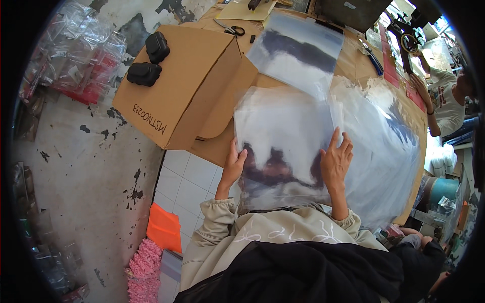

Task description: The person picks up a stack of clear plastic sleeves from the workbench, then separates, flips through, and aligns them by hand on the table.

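Note:
A stack of clear, shiny plastic sheets [288,126] lies in front of me at the table's near edge. At its left edge is my left hand [232,165], the thumb over the top sheet and the other fingers along the side, partly hidden, closed on the edge. My right hand [337,164] rests at the right edge with its fingers spread. Just right of it a larger, loose pile of clear plastic [381,156] fans out. Beyond the stack lies another set of clear sheets [298,53].
A cardboard box [177,81] with two black cases [150,60] on top stands to the left. Scissors [231,29] and a blue-handled cutter [373,59] lie on the brown-covered table [356,65]. A person [444,96] works at the far right. Orange material [164,227] is on the floor.

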A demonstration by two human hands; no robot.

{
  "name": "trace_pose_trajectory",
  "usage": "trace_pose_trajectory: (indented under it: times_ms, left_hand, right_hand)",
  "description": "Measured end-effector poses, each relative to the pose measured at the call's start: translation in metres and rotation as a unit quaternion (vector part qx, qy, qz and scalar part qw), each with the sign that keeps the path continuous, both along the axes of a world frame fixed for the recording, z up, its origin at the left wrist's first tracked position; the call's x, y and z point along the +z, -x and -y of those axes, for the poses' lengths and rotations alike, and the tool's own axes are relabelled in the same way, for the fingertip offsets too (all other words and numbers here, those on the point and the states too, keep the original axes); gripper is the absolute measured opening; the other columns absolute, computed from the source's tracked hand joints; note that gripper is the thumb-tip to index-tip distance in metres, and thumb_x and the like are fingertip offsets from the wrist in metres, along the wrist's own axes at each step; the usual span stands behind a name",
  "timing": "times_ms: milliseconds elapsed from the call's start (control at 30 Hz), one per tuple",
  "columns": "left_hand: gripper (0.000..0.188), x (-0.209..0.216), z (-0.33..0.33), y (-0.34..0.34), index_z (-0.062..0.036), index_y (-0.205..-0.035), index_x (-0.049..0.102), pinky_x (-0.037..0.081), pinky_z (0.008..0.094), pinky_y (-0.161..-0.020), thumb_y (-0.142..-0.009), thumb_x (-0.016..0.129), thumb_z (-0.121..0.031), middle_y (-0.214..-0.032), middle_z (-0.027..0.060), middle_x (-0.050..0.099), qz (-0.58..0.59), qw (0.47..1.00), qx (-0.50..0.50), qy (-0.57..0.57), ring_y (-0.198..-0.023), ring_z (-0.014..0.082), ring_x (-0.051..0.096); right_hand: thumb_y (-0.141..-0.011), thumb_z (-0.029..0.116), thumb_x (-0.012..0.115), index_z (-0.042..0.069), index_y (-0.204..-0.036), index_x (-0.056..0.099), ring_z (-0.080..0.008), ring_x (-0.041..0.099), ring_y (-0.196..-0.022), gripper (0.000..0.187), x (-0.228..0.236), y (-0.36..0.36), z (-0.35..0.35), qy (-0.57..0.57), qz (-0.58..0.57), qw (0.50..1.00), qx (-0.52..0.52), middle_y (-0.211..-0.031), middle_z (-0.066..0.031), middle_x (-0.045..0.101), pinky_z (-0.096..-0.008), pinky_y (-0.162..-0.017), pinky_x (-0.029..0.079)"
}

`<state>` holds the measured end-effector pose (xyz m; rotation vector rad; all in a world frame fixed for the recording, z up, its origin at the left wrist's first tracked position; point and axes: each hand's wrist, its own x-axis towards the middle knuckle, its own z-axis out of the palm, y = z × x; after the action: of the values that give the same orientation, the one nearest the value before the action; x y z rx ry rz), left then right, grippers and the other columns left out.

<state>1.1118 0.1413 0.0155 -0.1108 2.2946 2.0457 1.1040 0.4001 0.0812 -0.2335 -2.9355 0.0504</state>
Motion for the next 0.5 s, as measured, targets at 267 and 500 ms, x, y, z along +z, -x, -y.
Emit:
trace_pose_trajectory:
  times_ms: [267, 500]
  left_hand:
    - [0.052, 0.0, 0.001, 0.001, -0.0007, -0.131, 0.022, 0.026, 0.0295, -0.097, -0.085, 0.044, -0.008, -0.127, 0.0126, 0.037, 0.012, 1.0, -0.013, -0.02, -0.117, 0.0197, 0.035]
    - [0.052, -0.002, 0.003, -0.001, -0.0008, -0.131, 0.021, 0.026, 0.0299, -0.097, -0.084, 0.042, -0.007, -0.126, 0.0117, 0.037, 0.037, 0.995, -0.005, -0.089, -0.116, 0.0186, 0.035]
  right_hand:
    - [-0.071, 0.008, 0.062, 0.005, -0.128, 0.031, -0.0321, 0.043, -0.109, 0.065, -0.01, -0.003, -0.005, 0.046, -0.022, 0.995, 0.082, -0.12, -0.021, 0.042, -0.0428, -0.084, 0.038]
    - [-0.076, 0.006, 0.059, 0.002, -0.115, 0.039, -0.0295, 0.057, -0.075, 0.044, 0.02, -0.002, -0.01, 0.386, 0.066, 0.908, 0.152, -0.087, -0.016, 0.057, -0.0327, -0.065, 0.045]
